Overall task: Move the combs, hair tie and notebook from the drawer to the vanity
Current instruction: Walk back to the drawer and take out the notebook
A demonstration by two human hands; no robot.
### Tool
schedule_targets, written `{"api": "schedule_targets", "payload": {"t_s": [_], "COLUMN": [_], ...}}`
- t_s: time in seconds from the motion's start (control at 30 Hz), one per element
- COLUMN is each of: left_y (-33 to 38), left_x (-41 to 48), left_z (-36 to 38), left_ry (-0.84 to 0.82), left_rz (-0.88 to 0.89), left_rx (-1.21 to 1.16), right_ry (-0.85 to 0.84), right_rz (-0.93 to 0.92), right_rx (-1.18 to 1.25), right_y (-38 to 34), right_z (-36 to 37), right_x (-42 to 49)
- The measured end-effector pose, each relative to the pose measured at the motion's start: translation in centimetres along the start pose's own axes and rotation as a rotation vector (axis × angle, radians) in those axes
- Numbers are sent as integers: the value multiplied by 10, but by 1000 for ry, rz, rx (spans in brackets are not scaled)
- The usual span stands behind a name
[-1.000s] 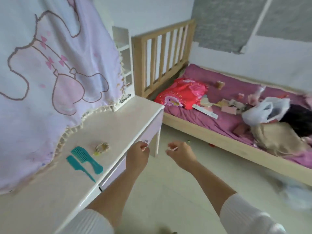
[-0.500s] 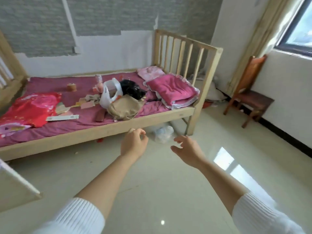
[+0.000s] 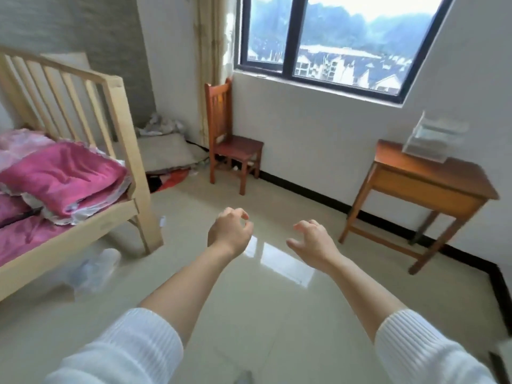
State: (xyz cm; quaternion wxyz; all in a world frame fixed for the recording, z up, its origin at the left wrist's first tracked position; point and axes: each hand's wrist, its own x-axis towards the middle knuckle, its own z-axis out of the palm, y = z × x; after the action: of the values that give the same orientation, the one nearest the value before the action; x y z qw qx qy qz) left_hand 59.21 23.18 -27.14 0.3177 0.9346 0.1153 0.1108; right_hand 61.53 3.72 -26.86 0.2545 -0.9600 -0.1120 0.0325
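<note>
None of the combs, hair tie, notebook, drawer or vanity is in the head view now. My left hand (image 3: 230, 231) is held out over the tiled floor, fingers loosely curled, thumb and forefinger nearly touching, holding nothing. My right hand (image 3: 313, 242) hangs beside it with its fingers bent and apart, also holding nothing. Both forearms stick out of white ribbed sleeves.
A wooden bed (image 3: 122, 151) with pink bedding (image 3: 61, 176) fills the left. A small red-brown chair (image 3: 232, 145) stands under the window (image 3: 332, 40). A brown desk (image 3: 432, 184) with a clear box (image 3: 432, 139) stands at right. A plastic bag (image 3: 94, 270) lies by the bed.
The view has swung right, away from the vanity with the two teal combs and hair tie, past the bed, to the window wall. My left hand has let go of the drawer.
</note>
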Motion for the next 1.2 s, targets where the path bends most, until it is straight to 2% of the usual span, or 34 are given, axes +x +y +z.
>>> {"api": "schedule_targets", "payload": {"t_s": [0.27,0.53,0.7,0.9,1.2], "left_y": [144,279,374,504,624], "left_x": [198,339,417,517,664], "left_z": [130,273,372,475,605], "left_ry": [-187,-331,-351,-375,-354], "left_rz": [224,395,474,523,572], "left_rx": [14,27,-1,-82,-88], "right_ry": [126,229,249,312,326], "right_rz": [292,516,553,602,616], "right_rx": [-26,7,-22,-28,11], "right_y": [128,279,386,514,658], "right_z": [-99,-180,-234,-331,-402], "right_x": [160,282,361,470,631]}}
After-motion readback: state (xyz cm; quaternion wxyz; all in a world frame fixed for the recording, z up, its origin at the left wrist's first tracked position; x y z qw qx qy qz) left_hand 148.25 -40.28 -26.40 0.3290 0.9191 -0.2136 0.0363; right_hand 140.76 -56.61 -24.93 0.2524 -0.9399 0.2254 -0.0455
